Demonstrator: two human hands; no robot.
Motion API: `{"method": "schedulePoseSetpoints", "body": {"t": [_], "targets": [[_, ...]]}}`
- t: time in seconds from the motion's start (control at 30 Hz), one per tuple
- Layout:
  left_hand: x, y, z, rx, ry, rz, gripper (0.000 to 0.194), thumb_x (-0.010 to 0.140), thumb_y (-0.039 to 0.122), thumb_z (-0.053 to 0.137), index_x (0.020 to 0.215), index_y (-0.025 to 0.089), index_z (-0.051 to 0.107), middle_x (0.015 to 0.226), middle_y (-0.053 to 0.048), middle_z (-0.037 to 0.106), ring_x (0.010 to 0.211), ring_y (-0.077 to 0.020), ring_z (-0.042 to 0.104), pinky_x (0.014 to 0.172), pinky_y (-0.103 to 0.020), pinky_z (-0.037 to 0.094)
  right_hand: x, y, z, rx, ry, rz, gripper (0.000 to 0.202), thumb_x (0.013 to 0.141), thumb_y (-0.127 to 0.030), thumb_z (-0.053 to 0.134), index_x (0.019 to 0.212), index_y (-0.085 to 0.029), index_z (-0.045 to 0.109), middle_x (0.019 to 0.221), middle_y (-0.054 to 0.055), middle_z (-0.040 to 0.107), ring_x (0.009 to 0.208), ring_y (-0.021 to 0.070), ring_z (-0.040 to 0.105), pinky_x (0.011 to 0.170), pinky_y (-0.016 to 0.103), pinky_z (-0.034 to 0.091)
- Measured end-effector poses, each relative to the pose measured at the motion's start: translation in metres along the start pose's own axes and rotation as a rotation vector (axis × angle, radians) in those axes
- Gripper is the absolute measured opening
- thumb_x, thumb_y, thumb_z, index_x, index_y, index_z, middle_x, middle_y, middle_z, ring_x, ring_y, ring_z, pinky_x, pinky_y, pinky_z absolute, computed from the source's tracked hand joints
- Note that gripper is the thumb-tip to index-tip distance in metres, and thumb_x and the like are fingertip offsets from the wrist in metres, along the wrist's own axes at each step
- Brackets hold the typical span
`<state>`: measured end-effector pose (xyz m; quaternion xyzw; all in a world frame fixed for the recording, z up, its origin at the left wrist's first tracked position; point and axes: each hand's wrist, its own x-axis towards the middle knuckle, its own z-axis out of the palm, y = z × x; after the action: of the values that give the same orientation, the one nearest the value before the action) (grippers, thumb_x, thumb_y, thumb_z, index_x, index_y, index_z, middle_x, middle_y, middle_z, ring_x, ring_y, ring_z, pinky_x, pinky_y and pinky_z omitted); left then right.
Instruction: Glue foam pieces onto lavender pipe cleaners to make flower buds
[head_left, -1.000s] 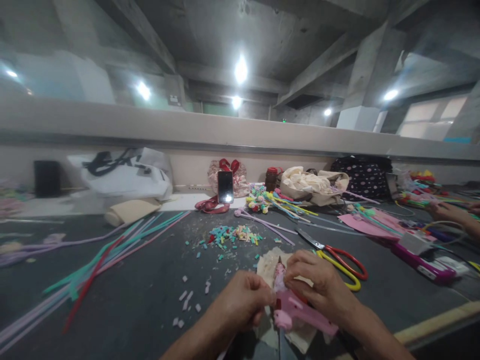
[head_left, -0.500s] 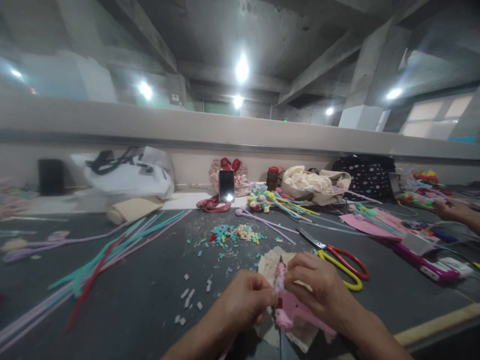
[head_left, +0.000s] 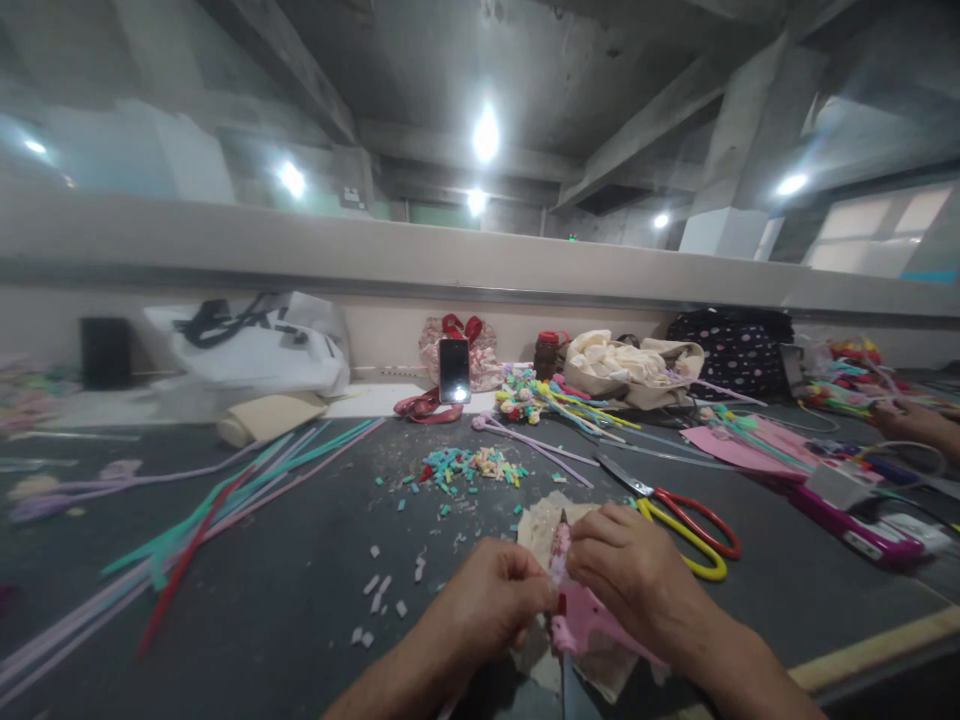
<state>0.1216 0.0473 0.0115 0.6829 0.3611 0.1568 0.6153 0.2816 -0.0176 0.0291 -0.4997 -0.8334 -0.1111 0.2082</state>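
Observation:
A pink glue gun (head_left: 589, 615) lies on a crumpled beige cloth (head_left: 536, 525), its dark nozzle pointing away from me and a glue stick (head_left: 568, 685) coming out of its rear. My left hand (head_left: 501, 600) is closed in a pinch at the left side of the gun; what its fingertips grip is hidden. On the other side, my right hand (head_left: 637, 570) has its fingers curled over the gun's body. Whatever is between those fingers does not show, though something pale lilac appears between the two hands.
Open scissors (head_left: 675, 515) with red and yellow handles lie right of the cloth. Cut coloured bits (head_left: 469, 467) are heaped ahead. Fuzzy stems (head_left: 217, 500) spread at left. A phone (head_left: 454, 371) leans upright at the back. Another person's hand (head_left: 911, 420) shows at far right.
My right hand's fingers have drawn together and lie flatter over the glue gun. My left hand keeps its pinch in nearly the same spot.

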Motion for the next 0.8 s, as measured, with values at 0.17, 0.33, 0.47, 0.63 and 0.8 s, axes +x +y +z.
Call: {"method": "schedulePoseSetpoints", "body": {"t": [0.17,0.33,0.47,0.63,0.8], "targets": [[0.000,0.000,-0.001,-0.016,-0.010,-0.018,0.015,0.061,0.023,0.051,0.047,0.017,0.051,0.027,0.008,0.036,0.025,-0.0043,0.026,0.029,-0.018,0.014,0.001,0.001,-0.001,-0.022,0.020,-0.006,0.027,0.084,-0.014,0.038,0.063,-0.018,0.054,0.070,0.002,0.058,0.064,0.0134,0.046,0.058,0.027,0.032],[0.001,-0.004,-0.005,-0.160,-0.039,0.022,0.014,0.059,0.022,0.053,0.047,0.015,0.051,0.028,0.008,0.038,0.025,-0.0031,0.026,0.029,-0.017,0.014,-0.003,0.002,-0.013,0.100,0.110,0.075,0.021,0.084,-0.018,0.040,0.083,-0.019,0.061,0.082,0.005,0.060,0.073,0.0151,0.053,0.064,0.027,0.040],[0.004,-0.007,-0.009,-0.307,-0.134,-0.020,0.016,0.063,0.025,0.051,0.053,0.014,0.056,0.028,0.008,0.040,0.024,-0.0027,0.025,0.028,-0.016,0.015,-0.011,0.004,-0.017,0.390,0.216,0.309,0.025,0.085,-0.023,0.039,0.103,-0.022,0.057,0.092,0.006,0.060,0.084,0.0164,0.055,0.072,0.027,0.044],[0.001,0.003,-0.014,-0.336,-0.261,-0.077,0.020,0.063,0.028,0.051,0.060,0.011,0.061,0.026,0.007,0.041,0.019,-0.0030,0.025,0.024,-0.015,0.014,-0.011,0.000,-0.014,0.757,0.093,0.433,0.035,0.073,-0.027,0.057,0.107,-0.025,0.055,0.095,0.003,0.058,0.079,0.0164,0.054,0.069,0.028,0.045],[-0.005,0.013,-0.012,-0.362,-0.322,-0.117,0.018,0.061,0.026,0.052,0.054,0.012,0.059,0.023,0.006,0.042,0.016,-0.0028,0.026,0.022,-0.013,0.015,-0.005,-0.009,-0.005,0.966,-0.010,0.471,0.033,0.066,-0.025,0.066,0.098,-0.024,0.058,0.097,0.003,0.051,0.083,0.0168,0.052,0.064,0.024,0.045]]}}
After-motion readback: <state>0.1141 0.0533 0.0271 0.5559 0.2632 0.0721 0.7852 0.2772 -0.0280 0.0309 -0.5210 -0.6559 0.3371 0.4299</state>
